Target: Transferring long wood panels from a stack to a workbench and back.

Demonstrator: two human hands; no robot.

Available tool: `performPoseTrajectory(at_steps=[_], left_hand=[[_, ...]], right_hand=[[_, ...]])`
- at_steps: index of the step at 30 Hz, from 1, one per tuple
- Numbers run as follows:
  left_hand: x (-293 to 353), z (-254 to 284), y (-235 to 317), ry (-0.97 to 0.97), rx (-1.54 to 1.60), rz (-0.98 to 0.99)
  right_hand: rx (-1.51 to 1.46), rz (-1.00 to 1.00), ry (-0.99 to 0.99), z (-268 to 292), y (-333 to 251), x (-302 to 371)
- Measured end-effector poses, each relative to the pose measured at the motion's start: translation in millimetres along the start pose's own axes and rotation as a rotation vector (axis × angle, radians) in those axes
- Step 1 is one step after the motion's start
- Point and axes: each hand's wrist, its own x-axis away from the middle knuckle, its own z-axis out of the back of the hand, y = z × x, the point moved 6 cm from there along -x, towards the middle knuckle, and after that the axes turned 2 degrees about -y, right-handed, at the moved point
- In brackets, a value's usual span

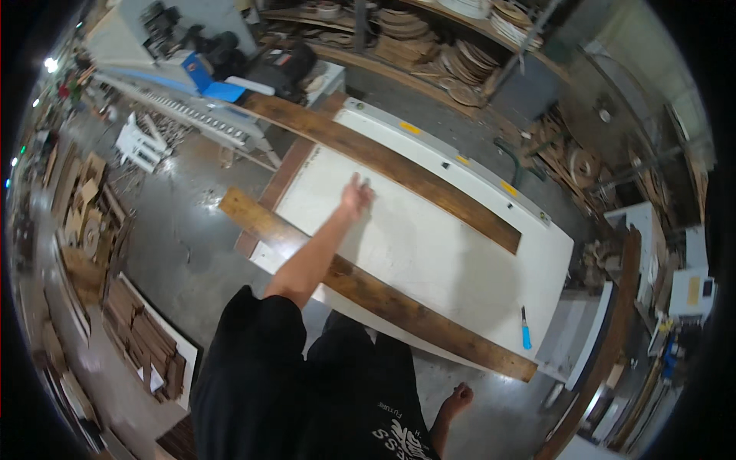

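Observation:
A white panel [429,230] lies on the worktable, with two long stained wooden boards across it. My left hand [356,198] reaches over the panel between the far board [399,169] and the near board [376,291]. Its fingers are apart, slightly bent, and appear to hold nothing. Down beside my body, off the table's near edge, hangs my right hand [460,395]. Its fingers are curled in, and whatever they may hold is hidden. A blue-handled knife [526,336] rests on the panel's right end, nearest to the near board's right tip.
A machine with a blue guard [198,73] and motor stands beyond the table's left end. Shelves with round wooden pieces [468,65] line the back. Brown strips [142,330] are stacked on the left floor. A long brown board [613,330] stands at the right.

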Motion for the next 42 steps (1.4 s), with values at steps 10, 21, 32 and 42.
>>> performPoseTrajectory(at_steps=[10,21,32,42], left_hand=[[-129,27,63,0.001,0.079,-0.077],[1,-40,-7,-0.106,0.030,0.062],[260,-123,-153,-0.375,0.431,0.254],[279,-116,-188,-0.473,0.365,0.209]], right_hand=[[-0.077,-0.283,0.169,32,8,97],[-0.349,-0.153,0.346,83,-47,-5],[-0.319,-0.220,0.719,180,-38,-165],[-1.199,-0.453,0.430,142,94,-173]])
